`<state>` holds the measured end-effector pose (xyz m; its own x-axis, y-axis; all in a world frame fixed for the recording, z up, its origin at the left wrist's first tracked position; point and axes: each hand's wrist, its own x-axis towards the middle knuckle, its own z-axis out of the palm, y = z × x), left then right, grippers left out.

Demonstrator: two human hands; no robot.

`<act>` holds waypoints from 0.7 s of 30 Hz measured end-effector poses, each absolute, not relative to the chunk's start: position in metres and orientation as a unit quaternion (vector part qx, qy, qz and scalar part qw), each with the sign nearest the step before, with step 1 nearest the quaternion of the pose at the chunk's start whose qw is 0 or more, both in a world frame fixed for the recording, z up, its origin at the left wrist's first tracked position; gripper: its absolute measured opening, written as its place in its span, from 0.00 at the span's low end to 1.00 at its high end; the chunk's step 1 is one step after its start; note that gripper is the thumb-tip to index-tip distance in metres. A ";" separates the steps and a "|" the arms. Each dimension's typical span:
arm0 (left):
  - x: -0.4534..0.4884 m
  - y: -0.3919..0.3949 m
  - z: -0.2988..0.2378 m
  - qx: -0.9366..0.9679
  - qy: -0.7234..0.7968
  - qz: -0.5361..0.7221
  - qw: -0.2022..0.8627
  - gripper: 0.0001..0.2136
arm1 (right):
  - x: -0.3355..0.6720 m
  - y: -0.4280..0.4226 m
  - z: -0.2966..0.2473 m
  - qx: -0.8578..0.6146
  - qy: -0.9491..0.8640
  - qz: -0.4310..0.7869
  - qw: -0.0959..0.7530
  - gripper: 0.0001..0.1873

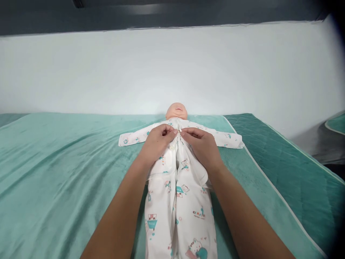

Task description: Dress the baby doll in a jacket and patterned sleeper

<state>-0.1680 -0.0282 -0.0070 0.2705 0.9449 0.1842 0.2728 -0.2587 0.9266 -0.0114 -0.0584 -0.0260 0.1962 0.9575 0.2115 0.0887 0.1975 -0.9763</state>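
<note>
A baby doll (176, 111) lies on its back, head toward the wall, sleeves spread to both sides. It wears a white printed baby jacket (165, 163) and matching printed pants (194, 216). At the upper chest, my left hand (161, 139) pinches one front edge of the jacket. My right hand (199, 144) pinches the opposite edge, its fingertips almost meeting the left ones. A small button or snap seems to sit between them, mostly covered by fingers. Below the hands the jacket front hangs apart, and a round fastener (172, 148) shows on its left panel.
Under the doll a light green blanket (67, 172) with soft wrinkles covers the bed. A darker green quilted cover (283, 162) shows at the right. A white wall (107, 72) rises behind the doll's head.
</note>
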 end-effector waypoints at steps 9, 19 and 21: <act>-0.166 -0.030 -0.009 0.694 0.448 0.399 0.398 0.10 | -0.012 -0.060 -0.024 -0.513 -0.523 0.405 0.547 0.15; -0.166 -0.030 -0.005 0.730 0.441 0.374 0.363 0.12 | -0.017 -0.063 -0.021 -0.562 -0.582 0.309 0.501 0.12; -0.165 -0.032 -0.005 0.723 0.447 0.374 0.372 0.11 | -0.019 -0.063 -0.021 -0.568 -0.594 0.280 0.495 0.11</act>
